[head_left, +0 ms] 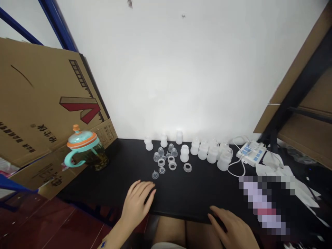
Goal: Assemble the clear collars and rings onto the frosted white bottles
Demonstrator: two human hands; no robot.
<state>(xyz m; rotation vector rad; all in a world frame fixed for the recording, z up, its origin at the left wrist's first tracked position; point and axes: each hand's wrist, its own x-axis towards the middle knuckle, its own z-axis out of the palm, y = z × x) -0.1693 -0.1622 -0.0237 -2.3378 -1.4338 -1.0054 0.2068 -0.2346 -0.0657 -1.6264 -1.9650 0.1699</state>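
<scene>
My left hand point(138, 200) lies palm down near the table's front edge, fingers stretched out and holding nothing. Just beyond its fingertips are a clear bottle nipple point(155, 175) and another small clear disc point(162, 170). My right hand point(232, 226) rests at the front edge further right, thumb apart from the fingers, with nothing visible in it. Several whitish screw rings point(172, 166) and clear dome caps point(156, 157) lie in the middle. A white bottle body point(184, 154) stands beside them, with more bodies point(148, 143) along the wall. Several capped baby bottles point(212, 153) are grouped to the right.
On the black table point(124, 166), a teal-lidded jug point(90, 150) stands at left by a large cardboard box point(46, 103). A white power strip point(251, 152) with cables, crumpled white paper point(275, 171) and a blurred-out object point(264, 204) occupy the right side.
</scene>
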